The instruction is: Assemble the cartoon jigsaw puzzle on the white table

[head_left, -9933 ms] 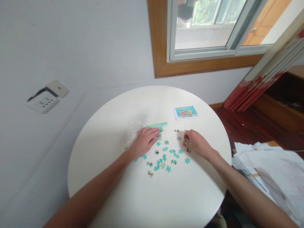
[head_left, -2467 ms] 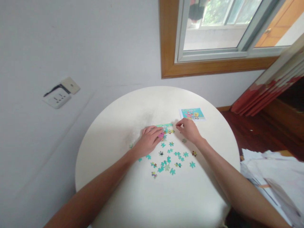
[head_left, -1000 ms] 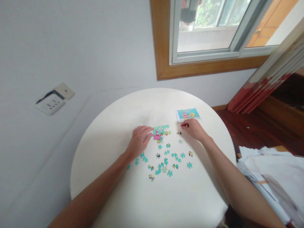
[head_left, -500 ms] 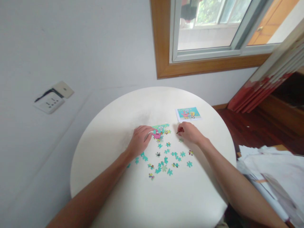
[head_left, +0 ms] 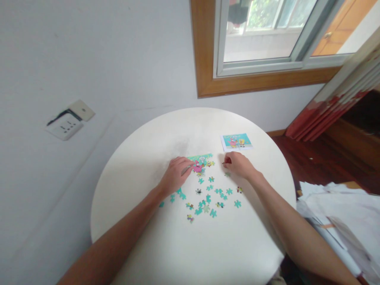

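A partly joined jigsaw puzzle with a pink cartoon figure lies mid-table. My left hand rests over its left side, fingers stretched out and thumb a little apart, covering part of it. To the right of the joined part, my right hand pinches a small puzzle piece; only a dark edge of the piece shows at the fingertips. Several loose teal puzzle pieces are scattered nearer to me, with a few multicoloured ones among them. One pale green piece lies just below my right hand.
Beyond my right hand lies a picture card with the cartoon scene. The round white table meets a wall with a socket. Papers are piled at the right, below a red and white curtain.
The view has shifted slightly, so everything appears a few pixels to the right. Both hands keep nearly the same places, and the right still pinches its piece.
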`<action>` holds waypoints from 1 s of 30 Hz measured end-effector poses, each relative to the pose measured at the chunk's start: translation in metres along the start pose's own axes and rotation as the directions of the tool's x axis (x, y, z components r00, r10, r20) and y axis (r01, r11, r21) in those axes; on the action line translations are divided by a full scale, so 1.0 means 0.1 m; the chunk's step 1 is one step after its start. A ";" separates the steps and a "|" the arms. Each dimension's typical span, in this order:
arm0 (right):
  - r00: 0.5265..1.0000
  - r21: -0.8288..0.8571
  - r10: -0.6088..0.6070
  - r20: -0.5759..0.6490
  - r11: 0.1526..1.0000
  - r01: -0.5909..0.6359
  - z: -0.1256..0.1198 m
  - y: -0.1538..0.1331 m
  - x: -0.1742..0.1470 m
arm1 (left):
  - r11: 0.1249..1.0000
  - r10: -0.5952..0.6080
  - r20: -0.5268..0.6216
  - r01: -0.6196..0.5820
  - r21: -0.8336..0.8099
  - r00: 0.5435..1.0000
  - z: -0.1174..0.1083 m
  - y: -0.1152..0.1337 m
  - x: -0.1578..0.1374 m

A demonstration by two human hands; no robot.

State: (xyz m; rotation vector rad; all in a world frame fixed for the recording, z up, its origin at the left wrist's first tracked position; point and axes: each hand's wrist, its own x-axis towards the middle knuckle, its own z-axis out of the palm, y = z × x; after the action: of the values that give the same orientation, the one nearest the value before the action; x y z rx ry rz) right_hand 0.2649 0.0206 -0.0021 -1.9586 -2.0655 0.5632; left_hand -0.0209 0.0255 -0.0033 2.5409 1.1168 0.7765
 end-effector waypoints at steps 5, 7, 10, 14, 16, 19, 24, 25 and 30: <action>0.994 0.027 0.023 -0.108 0.999 -0.020 -0.03 -0.01 -0.01 | 0.982 0.142 0.244 -0.105 -0.160 0.959 -0.11 0.09 -0.03; 0.990 0.039 0.035 -0.137 0.999 -0.030 -0.03 -0.02 0.00 | 0.972 0.189 0.318 -0.131 -0.194 0.929 -0.13 0.12 -0.04; 0.988 0.050 0.052 -0.146 0.998 -0.045 -0.04 -0.02 0.00 | 0.967 0.217 0.390 -0.143 -0.211 0.895 -0.12 0.12 -0.04; 0.989 0.044 0.060 -0.133 0.998 -0.055 -0.04 0.00 0.01 | 0.964 0.223 0.432 -0.132 -0.229 0.874 -0.07 0.08 -0.04; 0.990 0.043 0.063 -0.127 0.997 -0.058 -0.04 0.01 0.01 | 0.964 0.216 0.439 -0.119 -0.239 0.872 -0.05 0.07 -0.04; 0.990 0.052 0.059 -0.128 0.997 -0.053 -0.05 0.00 0.01 | 0.965 0.196 0.435 -0.095 -0.243 0.879 -0.07 0.07 -0.04; 0.990 0.061 0.057 -0.132 0.997 -0.050 -0.06 -0.01 -0.01 | 0.965 0.199 0.530 -0.069 -0.254 0.824 -0.25 0.15 -0.07; 0.989 0.059 0.057 -0.134 0.997 -0.049 -0.06 -0.01 -0.01 | 0.961 0.216 0.568 -0.070 -0.268 0.794 -0.29 0.17 -0.08; 0.989 0.056 0.059 -0.136 0.997 -0.051 -0.06 -0.02 -0.01 | 0.964 0.241 0.679 -0.089 -0.251 0.693 -0.38 0.26 -0.13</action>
State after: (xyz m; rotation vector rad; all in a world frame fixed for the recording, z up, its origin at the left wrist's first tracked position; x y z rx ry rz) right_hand 0.2655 0.0205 0.0042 -1.9712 -1.9006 0.4738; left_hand -0.0340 -0.0010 0.0349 2.4170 0.5150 -0.1016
